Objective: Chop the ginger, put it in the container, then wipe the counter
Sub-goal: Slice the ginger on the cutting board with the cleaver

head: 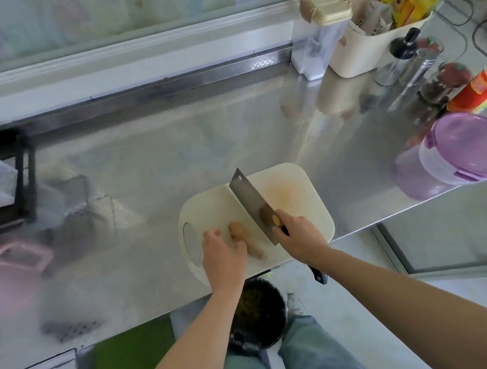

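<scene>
Here, tan elongated ginger [253,247] uncut on cream board [208,210], left grip [223,254] curled over it, right grip [299,235] wrapped round cleaver [250,202]

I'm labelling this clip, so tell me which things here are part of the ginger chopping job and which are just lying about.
In use: ginger, held by left hand; cleaver in right hand; board; counter; purple tub, likely the container.

Lying about: caddy, spice jars, red bottle, rack, bin.
</scene>
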### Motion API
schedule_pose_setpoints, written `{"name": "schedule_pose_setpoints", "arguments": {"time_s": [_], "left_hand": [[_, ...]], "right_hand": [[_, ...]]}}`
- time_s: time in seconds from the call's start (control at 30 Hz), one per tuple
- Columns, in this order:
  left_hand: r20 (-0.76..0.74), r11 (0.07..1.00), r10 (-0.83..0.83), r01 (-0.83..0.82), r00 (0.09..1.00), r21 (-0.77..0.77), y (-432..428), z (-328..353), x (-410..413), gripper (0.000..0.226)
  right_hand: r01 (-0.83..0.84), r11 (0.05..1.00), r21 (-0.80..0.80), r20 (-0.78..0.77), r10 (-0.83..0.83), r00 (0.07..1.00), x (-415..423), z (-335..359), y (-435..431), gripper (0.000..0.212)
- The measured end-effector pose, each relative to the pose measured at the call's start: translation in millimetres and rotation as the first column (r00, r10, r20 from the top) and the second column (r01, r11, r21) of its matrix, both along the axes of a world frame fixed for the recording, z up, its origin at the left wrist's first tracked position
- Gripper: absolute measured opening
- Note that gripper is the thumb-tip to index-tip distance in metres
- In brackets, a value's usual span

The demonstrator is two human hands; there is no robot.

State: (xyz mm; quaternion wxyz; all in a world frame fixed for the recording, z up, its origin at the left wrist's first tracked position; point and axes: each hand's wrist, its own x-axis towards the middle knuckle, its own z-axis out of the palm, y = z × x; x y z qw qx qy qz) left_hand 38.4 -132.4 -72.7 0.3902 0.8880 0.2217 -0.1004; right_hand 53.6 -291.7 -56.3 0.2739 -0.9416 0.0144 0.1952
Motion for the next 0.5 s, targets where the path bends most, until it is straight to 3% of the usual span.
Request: {"name": "schedule_pose_setpoints", "arguments": {"time_s": [0.17,0.27,0.37,0.5], "left_hand": [[-0.095,0.989,0.096,-0.105,0.991,-0.102,-11.7,-9.1,0.8,0.023],[-0.140,0.967,0.153,-0.177,0.978,-0.184,-19.1,-11.4,7.4,0.021],[-0.130,0.934,0.211,-0.239,0.969,-0.265,-29.9,-8.6,11.9,0.011],[-0.130,0.950,0.189,-0.215,0.973,-0.226,-40.4,-4.2,17.0,0.010]], "right_hand": [[-0.093,0.996,0.001,-0.103,0.093,0.990,11.2,1.2,-1.1,0.016],[-0.100,0.994,0.047,-0.108,0.105,0.989,18.4,7.0,-3.1,0.006],[-0.062,0.995,0.075,-0.039,0.065,0.997,24.6,14.3,-3.8,0.029],[-0.041,0.996,0.081,-0.060,0.046,0.997,31.2,15.9,-7.2,0.023]]}}
